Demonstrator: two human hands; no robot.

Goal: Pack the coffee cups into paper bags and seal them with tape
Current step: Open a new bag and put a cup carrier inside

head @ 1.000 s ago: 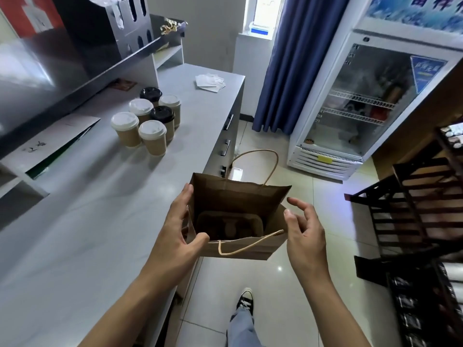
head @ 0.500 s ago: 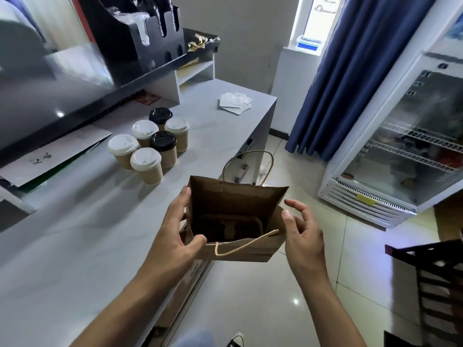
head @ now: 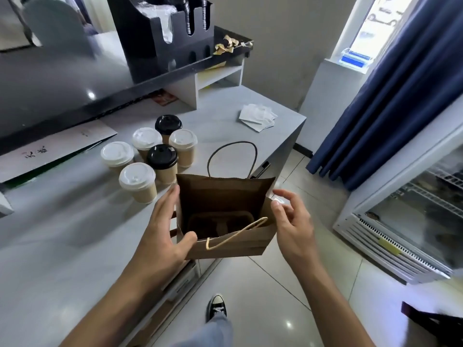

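Note:
An open brown paper bag (head: 233, 246) hangs in the air over the counter's edge, with a cardboard cup carrier (head: 220, 221) lying at its bottom. My left hand (head: 162, 236) grips the bag's left side, thumb on the near wall and fingers behind. My right hand (head: 293, 226) is at the bag's right side, fingers loosely curved, thumb touching the paper. Several lidded coffee cups (head: 150, 159) stand grouped on the grey counter (head: 62, 234) to the upper left of the bag; two have black lids, the others white.
A raised black shelf (head: 150, 81) with a lid organiser (head: 160, 28) runs along the counter's back. White napkins (head: 258, 116) lie at the counter's far end. A glass-door fridge (head: 413, 209) and a blue curtain (head: 390, 91) stand to the right over a tiled floor.
The view has swung left and forward toward the counter. The bag stays between my two hands and has come nearer to the cups.

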